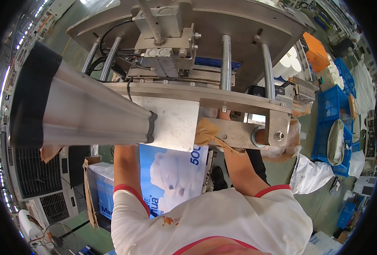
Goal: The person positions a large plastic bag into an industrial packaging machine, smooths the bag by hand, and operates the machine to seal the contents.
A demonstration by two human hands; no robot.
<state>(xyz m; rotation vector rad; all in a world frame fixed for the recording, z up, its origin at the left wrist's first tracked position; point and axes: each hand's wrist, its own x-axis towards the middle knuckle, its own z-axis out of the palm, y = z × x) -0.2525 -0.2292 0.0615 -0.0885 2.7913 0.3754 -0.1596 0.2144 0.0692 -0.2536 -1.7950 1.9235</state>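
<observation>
Both my arms reach up beneath a large metal machine. My left forearm (126, 163) passes under a wide metal cylinder (95, 110) and a flat metal plate (169, 117), which hide that hand completely. My right forearm (241, 170) goes under a metal crossbar (235, 131); a bit of skin (224, 114) shows beyond the bar, but no fingers can be made out. Between my arms lies a blue printed sheet or pack (175, 172) with a white bear picture. What my hands touch is hidden. Brown tape or paper (207, 131) clings to the crossbar.
Upright steel rods (226, 61) and a threaded rod (150, 21) stand beyond the bar. An opened carton (90, 191) with blue packs is at left. To the right are a white sack (309, 174), blue crates (331, 106) and an orange box (315, 52). A fan (63, 236) stands lower left.
</observation>
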